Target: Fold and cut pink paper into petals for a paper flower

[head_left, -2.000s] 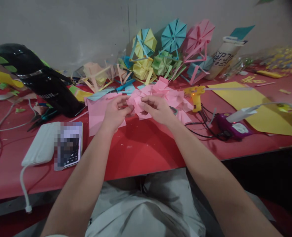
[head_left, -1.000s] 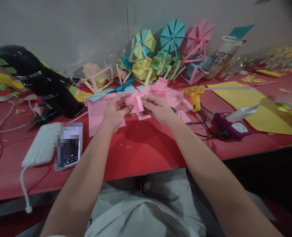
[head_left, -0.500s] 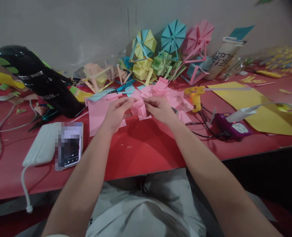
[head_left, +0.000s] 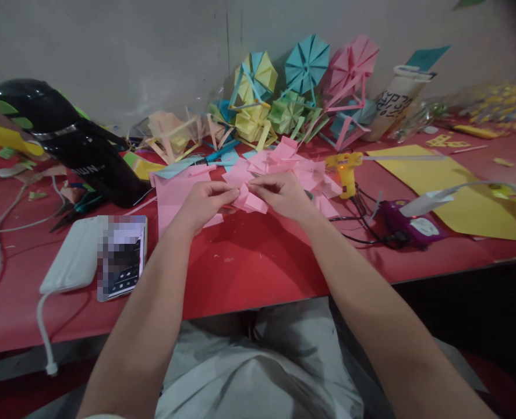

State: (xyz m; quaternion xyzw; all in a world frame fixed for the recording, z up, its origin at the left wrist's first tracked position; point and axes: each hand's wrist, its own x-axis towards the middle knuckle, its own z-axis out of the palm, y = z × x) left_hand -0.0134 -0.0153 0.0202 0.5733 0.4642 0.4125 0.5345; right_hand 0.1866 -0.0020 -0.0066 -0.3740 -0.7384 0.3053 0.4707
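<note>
Between my hands is a small folded piece of pink paper (head_left: 243,193), pinched from both sides. My left hand (head_left: 205,203) grips its left edge with thumb and fingers. At its right edge, the fingertips of my right hand (head_left: 279,194) are pressed together on it. Just behind lies a heap of folded pink paper pieces (head_left: 301,169), partly covered by my right hand. A flat pink sheet (head_left: 170,198) lies to the left, under my left hand and wrist.
A yellow glue gun (head_left: 346,171) stands right of the heap, near a purple power adapter (head_left: 413,224) and yellow sheets (head_left: 467,192). Paper Ferris-wheel-like models (head_left: 307,64) line the wall. A black bottle (head_left: 78,145), white power bank (head_left: 72,256) and phone (head_left: 124,259) are at left.
My fingertips have come closer together on the pink paper, the left hand shifting slightly right. The folded paper is turned differently and sits a little lower.
</note>
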